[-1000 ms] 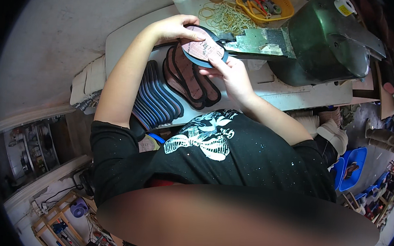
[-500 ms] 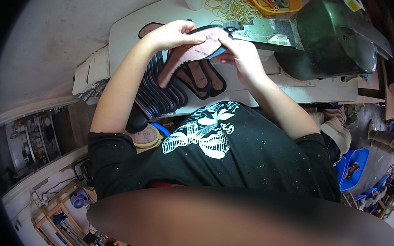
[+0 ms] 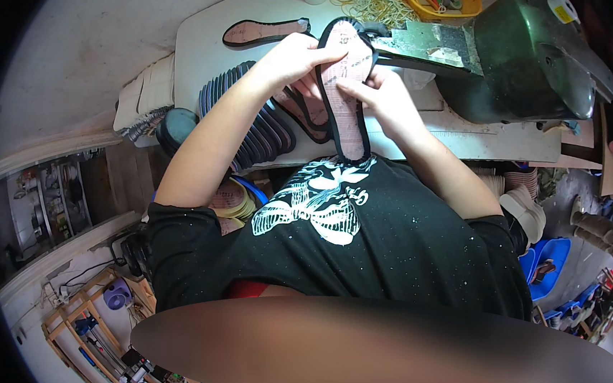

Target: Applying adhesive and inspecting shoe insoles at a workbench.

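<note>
Pink insole with black edging is held up over the near side of the white worktable, its narrower end directed at the wearer's black T-shirt. Left hand: thumb pressed on the pink face, fingers behind the left edge, clamped on the insole. Right hand: thumb likewise on the face, fingers at the right edge, partly hidden, gripping it. From where I stand, more pink insoles lie below; one loose insole sits farther left. Dark soles overlap in a row beside the left forearm. Beyond: green machine, tangled pale bands, yellow basket.
</note>
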A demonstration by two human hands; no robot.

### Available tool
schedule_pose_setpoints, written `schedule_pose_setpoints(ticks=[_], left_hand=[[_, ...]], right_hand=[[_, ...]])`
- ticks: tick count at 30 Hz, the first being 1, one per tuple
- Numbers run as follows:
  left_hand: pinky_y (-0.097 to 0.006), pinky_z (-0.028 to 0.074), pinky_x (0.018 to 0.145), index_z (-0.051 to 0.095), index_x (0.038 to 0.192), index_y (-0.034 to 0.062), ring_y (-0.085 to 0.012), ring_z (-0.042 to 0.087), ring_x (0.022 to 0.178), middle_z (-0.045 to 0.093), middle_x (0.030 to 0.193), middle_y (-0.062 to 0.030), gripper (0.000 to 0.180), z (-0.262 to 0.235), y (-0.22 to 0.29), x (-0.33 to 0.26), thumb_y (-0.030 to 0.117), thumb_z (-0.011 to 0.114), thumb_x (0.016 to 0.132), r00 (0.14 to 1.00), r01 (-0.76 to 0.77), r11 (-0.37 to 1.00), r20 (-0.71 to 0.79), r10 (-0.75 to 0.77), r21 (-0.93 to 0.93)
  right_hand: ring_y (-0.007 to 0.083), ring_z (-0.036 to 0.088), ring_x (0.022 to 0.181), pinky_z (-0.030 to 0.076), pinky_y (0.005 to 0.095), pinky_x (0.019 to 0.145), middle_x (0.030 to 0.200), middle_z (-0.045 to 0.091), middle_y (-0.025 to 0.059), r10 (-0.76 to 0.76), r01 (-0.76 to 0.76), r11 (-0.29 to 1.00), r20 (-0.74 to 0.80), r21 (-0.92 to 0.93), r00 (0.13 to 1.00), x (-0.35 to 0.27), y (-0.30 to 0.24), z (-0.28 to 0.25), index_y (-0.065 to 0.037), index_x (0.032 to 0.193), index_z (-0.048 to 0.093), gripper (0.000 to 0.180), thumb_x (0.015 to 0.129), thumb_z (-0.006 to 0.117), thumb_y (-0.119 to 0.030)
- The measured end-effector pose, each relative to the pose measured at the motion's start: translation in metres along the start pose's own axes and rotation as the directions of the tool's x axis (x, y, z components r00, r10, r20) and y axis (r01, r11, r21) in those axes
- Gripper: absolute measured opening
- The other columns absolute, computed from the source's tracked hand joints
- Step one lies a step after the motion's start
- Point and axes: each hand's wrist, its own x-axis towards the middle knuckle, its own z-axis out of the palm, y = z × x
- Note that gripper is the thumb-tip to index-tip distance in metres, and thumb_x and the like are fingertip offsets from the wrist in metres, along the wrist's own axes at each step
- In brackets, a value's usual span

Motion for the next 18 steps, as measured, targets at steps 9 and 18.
schedule_pose_setpoints(ticks=[9,18], left_hand=[[-0.017,0.039,0.038,0.058,0.070,0.0048,-0.0055,0.051,0.040,0.055,0.050,-0.0011,0.040,0.001,0.002,-0.005,0.042,0.071,0.078,1.000,-0.023,0.999,0.009,0.023,0.023],[-0.023,0.036,0.035,0.047,0.057,0.0074,-0.0091,0.044,0.036,0.048,0.046,-0.0015,0.044,-0.002,-0.013,0.019,0.035,0.077,0.075,0.984,-0.094,0.978,-0.168,0.063,-0.185]], right_hand=[[0.0013,0.049,0.066,0.040,0.0172,0.059,0.075,0.059,-0.0042,0.063,-0.064,0.992,-0.009,-0.106,0.998,0.013,-0.008,-0.028,-0.002,0.085,0.064,0.019,0.086,0.064,-0.021],[0.0050,0.053,0.059,0.042,0.0187,0.055,0.071,0.063,0.0020,0.220,-0.210,0.975,0.172,-0.073,0.960,-0.027,-0.010,-0.053,-0.002,0.089,0.063,0.024,0.088,0.063,-0.026]])
